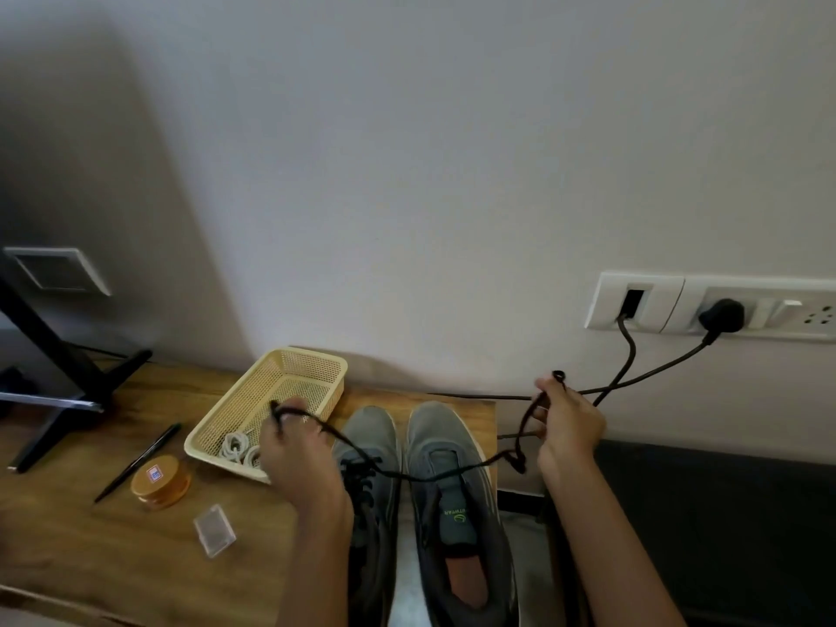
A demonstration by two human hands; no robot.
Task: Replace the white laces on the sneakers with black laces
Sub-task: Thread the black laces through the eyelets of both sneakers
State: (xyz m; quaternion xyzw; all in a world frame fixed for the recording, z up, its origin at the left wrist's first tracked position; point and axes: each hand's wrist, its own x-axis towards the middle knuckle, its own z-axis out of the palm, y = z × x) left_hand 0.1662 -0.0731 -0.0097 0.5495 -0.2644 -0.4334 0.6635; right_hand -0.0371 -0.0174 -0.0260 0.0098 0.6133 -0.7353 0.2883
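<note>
While two grey sneakers sit side by side on a wooden table (113,558), toes toward the wall, a person holds one black lace (420,477) strung between both hands above them. The left hand (298,450) pinches one end beside a beige mesh basket (312,355). The right hand (567,423) grips the other end, raised higher. The lace sags across the right sneaker (441,427). The left sneaker (371,427) carries black lacing. White laces (235,445) lie coiled in the basket. A pen (140,459), an orange round tin (160,481) and a clear case (215,530) lie further left.
</note>
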